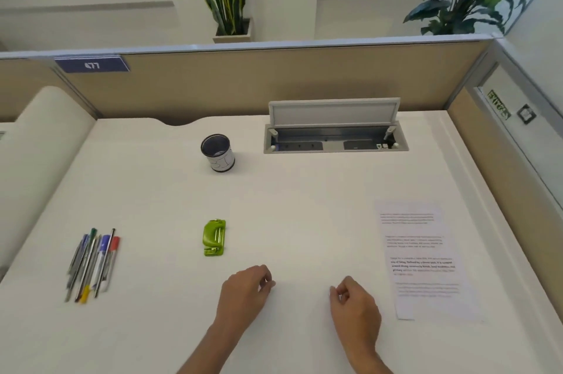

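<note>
1. Fingers (264,275) are curling loosely on left hand (246,290) and right hand (355,303), grasping nothing, resting on the white desk (304,206).
2. Green plastic hole punch (214,237) is lying just beyond the left hand, untouched.

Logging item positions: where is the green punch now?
Head view: the punch lies left of centre on the desk, just beyond the left hand, with the pens farther left.

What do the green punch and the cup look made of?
The green punch looks like glossy moulded plastic with silvery metal bars on top: even bright colour, soft highlights. The cup seems dark metal or plastic, with a white paper label round it; blur leaves that open.
</note>
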`<action>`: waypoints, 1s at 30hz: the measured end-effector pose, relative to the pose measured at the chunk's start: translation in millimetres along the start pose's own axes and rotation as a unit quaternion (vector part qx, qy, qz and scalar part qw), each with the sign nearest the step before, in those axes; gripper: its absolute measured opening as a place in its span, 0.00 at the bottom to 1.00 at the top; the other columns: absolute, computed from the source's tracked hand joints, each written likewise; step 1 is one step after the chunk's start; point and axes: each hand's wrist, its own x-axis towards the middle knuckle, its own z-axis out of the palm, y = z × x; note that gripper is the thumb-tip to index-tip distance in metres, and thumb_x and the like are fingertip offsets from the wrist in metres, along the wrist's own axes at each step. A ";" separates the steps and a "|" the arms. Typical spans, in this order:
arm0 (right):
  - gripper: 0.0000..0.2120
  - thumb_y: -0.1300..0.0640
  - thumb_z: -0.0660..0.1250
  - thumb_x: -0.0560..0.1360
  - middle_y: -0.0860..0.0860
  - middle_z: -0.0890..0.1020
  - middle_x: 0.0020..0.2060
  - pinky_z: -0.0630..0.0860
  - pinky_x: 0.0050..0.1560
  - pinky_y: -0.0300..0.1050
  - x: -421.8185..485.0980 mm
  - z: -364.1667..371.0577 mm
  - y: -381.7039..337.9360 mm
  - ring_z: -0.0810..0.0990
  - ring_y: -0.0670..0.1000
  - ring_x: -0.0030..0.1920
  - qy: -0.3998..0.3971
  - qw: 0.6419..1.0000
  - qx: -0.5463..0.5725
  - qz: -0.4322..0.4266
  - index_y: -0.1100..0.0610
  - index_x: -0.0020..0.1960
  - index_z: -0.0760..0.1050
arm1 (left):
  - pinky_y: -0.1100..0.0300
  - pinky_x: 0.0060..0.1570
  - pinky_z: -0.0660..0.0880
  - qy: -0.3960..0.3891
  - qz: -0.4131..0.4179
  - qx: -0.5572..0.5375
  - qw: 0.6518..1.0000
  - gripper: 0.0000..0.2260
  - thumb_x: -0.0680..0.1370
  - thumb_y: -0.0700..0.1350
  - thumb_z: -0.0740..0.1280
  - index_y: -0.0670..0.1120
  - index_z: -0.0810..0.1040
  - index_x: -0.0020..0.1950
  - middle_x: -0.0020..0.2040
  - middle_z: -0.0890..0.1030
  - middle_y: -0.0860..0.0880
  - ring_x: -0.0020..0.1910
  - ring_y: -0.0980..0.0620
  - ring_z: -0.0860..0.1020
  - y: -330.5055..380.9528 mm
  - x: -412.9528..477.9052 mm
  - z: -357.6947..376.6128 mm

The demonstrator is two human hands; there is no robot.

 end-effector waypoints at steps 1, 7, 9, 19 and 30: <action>0.18 0.56 0.78 0.72 0.46 0.75 0.25 0.68 0.27 0.41 -5.9 9.2 -10.2 0.75 0.48 0.28 -0.008 1.000 -0.003 -0.005 0.52 0.35 0.68 | 0.59 0.41 0.78 0.006 -0.003 -0.001 1.000 0.04 0.79 0.54 0.72 0.56 0.79 0.48 0.42 0.84 0.61 0.38 0.58 0.79 -11.0 -0.5 -5.8; 0.15 0.54 0.76 0.74 0.45 0.77 0.25 0.74 0.29 0.44 -29.3 54.0 -69.9 0.77 0.47 0.28 -0.042 0.999 0.008 -0.004 0.51 0.36 0.71 | 0.61 0.39 0.74 0.031 -0.033 -0.002 0.999 0.04 0.79 0.52 0.74 0.57 0.80 0.49 0.43 0.84 0.62 0.38 0.57 0.81 -66.7 9.8 -42.5; 0.14 0.53 0.76 0.74 0.45 0.77 0.26 0.73 0.29 0.44 -33.6 68.5 -90.1 0.77 0.47 0.28 -0.053 0.998 0.015 -0.004 0.51 0.36 0.71 | 0.60 0.40 0.74 0.042 -0.051 -0.011 0.998 0.04 0.78 0.52 0.74 0.57 0.81 0.50 0.45 0.85 0.62 0.40 0.56 0.82 -81.6 17.9 -54.8; 0.13 0.52 0.75 0.75 0.46 0.78 0.28 0.72 0.30 0.43 -33.8 133.9 -166.9 0.78 0.47 0.31 -0.070 0.997 0.040 -0.022 0.51 0.38 0.73 | 0.57 0.35 0.78 0.072 -0.003 0.017 0.997 0.09 0.76 0.51 0.77 0.55 0.82 0.55 0.49 0.81 0.58 0.45 0.53 0.81 -133.2 63.5 -85.2; 0.10 0.65 0.72 0.75 0.48 0.79 0.32 0.73 0.35 0.36 -26.0 164.5 -172.3 0.73 0.44 0.32 -0.115 0.982 0.148 0.011 0.54 0.39 0.76 | 0.52 0.56 0.80 -0.097 0.058 0.113 0.987 0.52 0.66 0.64 0.81 0.54 0.61 0.85 0.77 0.70 0.56 0.71 0.48 0.70 -132.4 102.1 -88.5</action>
